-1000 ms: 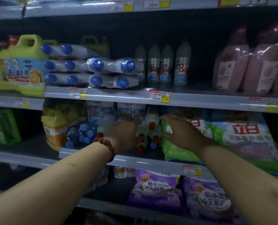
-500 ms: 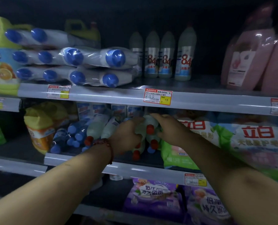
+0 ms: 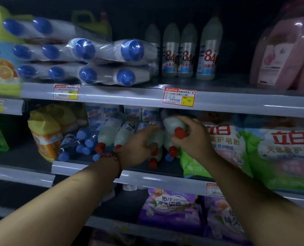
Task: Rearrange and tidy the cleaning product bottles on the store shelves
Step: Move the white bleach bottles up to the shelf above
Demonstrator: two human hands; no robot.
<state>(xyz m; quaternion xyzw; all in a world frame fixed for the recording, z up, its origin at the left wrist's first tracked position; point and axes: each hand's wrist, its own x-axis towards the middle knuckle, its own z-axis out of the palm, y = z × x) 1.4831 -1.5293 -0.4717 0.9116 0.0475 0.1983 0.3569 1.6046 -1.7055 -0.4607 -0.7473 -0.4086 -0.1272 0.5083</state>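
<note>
The red-capped bottles (image 3: 110,134) lie on their sides in a loose pile on the middle shelf (image 3: 87,166), caps toward the aisle, between the blue-capped bottles (image 3: 84,139) on the left and the green bag (image 3: 193,162) on the right. The right hand (image 3: 192,137) has its grip clenched around the neck of the top bottle (image 3: 172,124), just behind the red cap (image 3: 180,133); this bottle sits highest on the pile. The left hand (image 3: 138,150) has its grip wrapped around the body of a lower bottle (image 3: 156,139) in the same pile, touching its neighbours

Judged step: lift or re-seat the two gripped bottles so the pile can be aligned

Procedure for a clean result:
- Support the body of the top bottle, not only the neck; a neck-only hold probably lets the base swing into the shelf rail (image 3: 218,102) above
- Raise the top bottle first. The lower bottle appears to bear weight from the others, so pulling it early may roll the pile forward over the shelf edge
- Keep the left hand as a brace against the pile while the right hand moves
- Set each bottle with its cap facing the aisle, parallel to the others, clear of the green bag
- Check that no cap overhangs the front lip

The upright labelled bottles (image 3: 131,112) at the back of the same shelf are partly hidden; their count cannot be told
</note>
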